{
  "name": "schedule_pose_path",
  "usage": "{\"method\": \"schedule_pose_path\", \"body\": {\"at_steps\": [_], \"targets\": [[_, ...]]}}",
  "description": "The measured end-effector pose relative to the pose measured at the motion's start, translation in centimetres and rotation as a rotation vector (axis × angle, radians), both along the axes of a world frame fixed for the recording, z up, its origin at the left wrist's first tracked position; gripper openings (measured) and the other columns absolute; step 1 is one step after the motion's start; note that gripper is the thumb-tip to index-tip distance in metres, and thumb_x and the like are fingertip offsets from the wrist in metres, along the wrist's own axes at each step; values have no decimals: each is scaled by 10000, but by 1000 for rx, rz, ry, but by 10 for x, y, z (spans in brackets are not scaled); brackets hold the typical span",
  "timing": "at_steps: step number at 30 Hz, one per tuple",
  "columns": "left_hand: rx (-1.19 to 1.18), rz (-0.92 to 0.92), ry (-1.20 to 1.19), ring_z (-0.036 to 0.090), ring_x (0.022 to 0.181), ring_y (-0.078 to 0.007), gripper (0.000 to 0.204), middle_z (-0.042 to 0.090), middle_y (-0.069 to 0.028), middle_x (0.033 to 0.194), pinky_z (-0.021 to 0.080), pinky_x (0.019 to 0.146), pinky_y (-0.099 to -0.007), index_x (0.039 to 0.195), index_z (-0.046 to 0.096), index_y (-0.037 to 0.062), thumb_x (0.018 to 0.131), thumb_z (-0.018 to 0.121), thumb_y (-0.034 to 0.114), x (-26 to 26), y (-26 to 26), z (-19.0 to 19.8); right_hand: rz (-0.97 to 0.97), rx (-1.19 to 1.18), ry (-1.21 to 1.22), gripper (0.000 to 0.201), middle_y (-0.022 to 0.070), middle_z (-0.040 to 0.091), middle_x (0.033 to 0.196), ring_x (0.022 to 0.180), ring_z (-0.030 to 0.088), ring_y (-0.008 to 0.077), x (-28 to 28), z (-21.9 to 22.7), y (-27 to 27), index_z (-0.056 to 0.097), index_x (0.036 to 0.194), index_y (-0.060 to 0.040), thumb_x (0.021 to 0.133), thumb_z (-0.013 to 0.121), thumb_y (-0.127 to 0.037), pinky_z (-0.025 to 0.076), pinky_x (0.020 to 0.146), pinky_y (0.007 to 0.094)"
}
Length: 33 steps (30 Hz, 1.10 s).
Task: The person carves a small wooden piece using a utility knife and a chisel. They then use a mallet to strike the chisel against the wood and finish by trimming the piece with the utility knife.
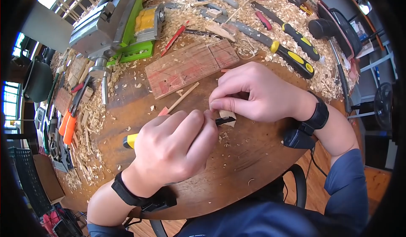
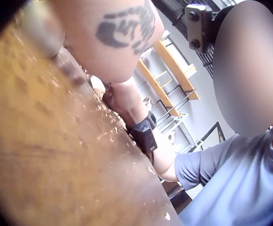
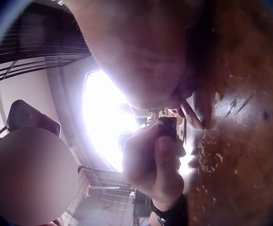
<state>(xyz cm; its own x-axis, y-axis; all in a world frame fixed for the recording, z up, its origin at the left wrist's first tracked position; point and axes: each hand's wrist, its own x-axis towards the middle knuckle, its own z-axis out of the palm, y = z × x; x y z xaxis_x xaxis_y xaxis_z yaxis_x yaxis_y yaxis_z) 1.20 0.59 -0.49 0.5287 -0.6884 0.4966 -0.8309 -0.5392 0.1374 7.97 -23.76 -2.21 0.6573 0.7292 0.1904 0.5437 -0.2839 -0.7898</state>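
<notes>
My left hand (image 1: 175, 146) grips a utility knife with a yellow and black handle (image 1: 131, 141). Its dark blade (image 1: 225, 120) sticks out past the fingers. Facing it, my right hand (image 1: 258, 93) pinches a small pale piece of wood (image 1: 229, 116) between thumb and forefinger, low over the wooden table (image 1: 245, 152). Blade and wood overlap in the head view. From the right wrist, the left hand (image 3: 155, 162) shows with its thumb along the dark knife; the left wrist view mostly holds the table and the underside of a forearm.
Beyond the hands lies a reddish board (image 1: 190, 65) beside a thin wood stick (image 1: 183, 97) and a red pencil (image 1: 175, 38). A metal vise (image 1: 101, 30) stands at the back left. Yellow-black handled tools (image 1: 296, 59) lie among wood shavings (image 1: 169, 0); orange-handled pliers (image 1: 67, 127) are at left.
</notes>
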Motion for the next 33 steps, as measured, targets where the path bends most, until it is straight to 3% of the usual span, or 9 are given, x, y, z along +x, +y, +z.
{"method": "schedule_pose_path", "body": {"at_steps": [12, 14, 18, 20, 21, 23, 27, 29, 33], "targets": [[108, -33, -17, 669, 641, -220, 281, 685, -95, 838, 512, 525, -347, 994, 741, -42, 778, 839, 107, 3, -4, -1, -6, 23, -51, 94, 75, 757, 827, 716, 651, 239, -1, -2, 1, 796, 952, -42, 969, 738, -114, 512, 676, 359], [55, -3, -123, 585, 620, -128, 165, 558, -14, 798, 464, 525, -291, 883, 693, 50, 724, 729, 81, 4, -6, -10, -7, 39, -79, 92, 72, 760, 822, 714, 652, 234, -1, -4, 1, 798, 944, -46, 963, 743, -116, 512, 672, 356], [66, -8, -101, 587, 622, -127, 163, 558, -17, 804, 466, 532, -290, 879, 682, 52, 726, 732, 83, 3, -9, -6, -22, 49, -75, 92, 69, 757, 803, 706, 650, 235, -1, -5, 2, 801, 932, -46, 957, 745, -115, 513, 672, 354], [128, -39, 11, 679, 653, -223, 220, 683, -101, 855, 521, 534, -346, 961, 721, -37, 799, 817, 77, 0, -8, 2, -18, 45, -63, 86, 72, 752, 785, 696, 652, 237, -1, -3, 3, 803, 922, -42, 950, 749, -103, 515, 675, 354], [129, -39, 12, 679, 653, -223, 220, 683, -101, 855, 521, 534, -346, 961, 721, -37, 799, 817, 77, 0, -8, 3, -19, 47, -62, 86, 72, 752, 785, 696, 652, 237, -2, -2, 3, 803, 922, -42, 950, 749, -103, 515, 675, 354], [131, -28, 39, 686, 661, -225, 204, 686, -105, 867, 529, 543, -346, 956, 717, -34, 797, 807, 57, -1, -9, 3, -56, 20, 29, 180, 164, 785, 888, 829, 754, 349, -2, 0, 3, 826, 923, -31, 906, 753, -194, 588, 759, 422], [129, -7, -93, 592, 621, -127, 159, 578, -22, 821, 457, 509, -293, 860, 660, 56, 719, 726, 91, -2, -17, -8, -51, 21, 23, 183, 170, 785, 893, 830, 757, 349, -1, -2, 3, 824, 930, -27, 906, 754, -194, 589, 758, 422], [69, 9, -57, 606, 609, -134, 179, 600, -30, 828, 464, 507, -298, 881, 678, 45, 715, 728, 92, -4, -16, -10, -13, 86, -80, 76, 87, 738, 769, 696, 658, 247, 0, -7, 3, 820, 947, -39, 937, 767, -93, 517, 669, 364], [-43, 11, -52, 621, 598, -143, 203, 612, -39, 818, 469, 509, -298, 920, 702, 18, 733, 750, 77, -1, -13, -8, 5, 92, -56, 83, 91, 729, 766, 693, 653, 253, 1, -7, 2, 818, 943, -38, 940, 765, -102, 515, 663, 366]]}}
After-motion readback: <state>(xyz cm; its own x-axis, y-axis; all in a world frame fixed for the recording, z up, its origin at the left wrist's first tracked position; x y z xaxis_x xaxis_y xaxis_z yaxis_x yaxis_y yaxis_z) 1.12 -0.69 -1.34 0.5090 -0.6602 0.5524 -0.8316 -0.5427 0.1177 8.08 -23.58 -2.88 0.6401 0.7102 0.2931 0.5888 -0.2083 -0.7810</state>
